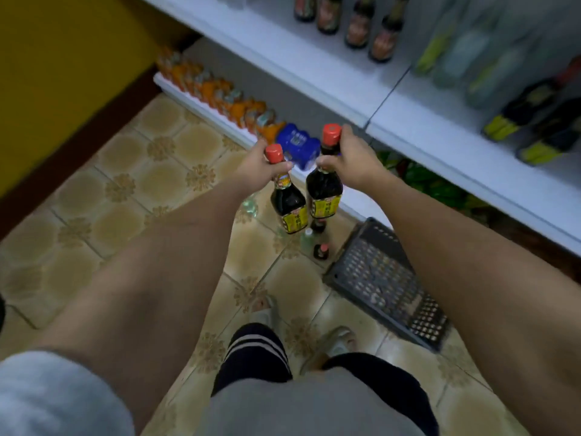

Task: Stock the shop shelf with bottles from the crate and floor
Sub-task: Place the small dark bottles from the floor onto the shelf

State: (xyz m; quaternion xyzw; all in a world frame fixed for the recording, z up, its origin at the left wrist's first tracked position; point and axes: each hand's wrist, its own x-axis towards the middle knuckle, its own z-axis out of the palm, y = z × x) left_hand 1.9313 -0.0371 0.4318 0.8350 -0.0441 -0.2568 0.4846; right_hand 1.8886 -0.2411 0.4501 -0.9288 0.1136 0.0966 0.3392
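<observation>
**Two dark sauce bottles held by the neck above the crate**

The left hand [257,168] grips the neck of a dark glass bottle with a red cap and yellow label [287,199], fingers curled round it. The right hand [352,158] pinches the neck of a matching dark red-capped bottle [323,184]. Both bottles hang upright, just beside each other, above and left of the grey perforated plastic crate [386,278] on the tiled floor. Left of the crate stand a few small bottles [320,250], possibly three; blur hides the count. The white metal shelf [314,55] runs behind the crate.
</observation>
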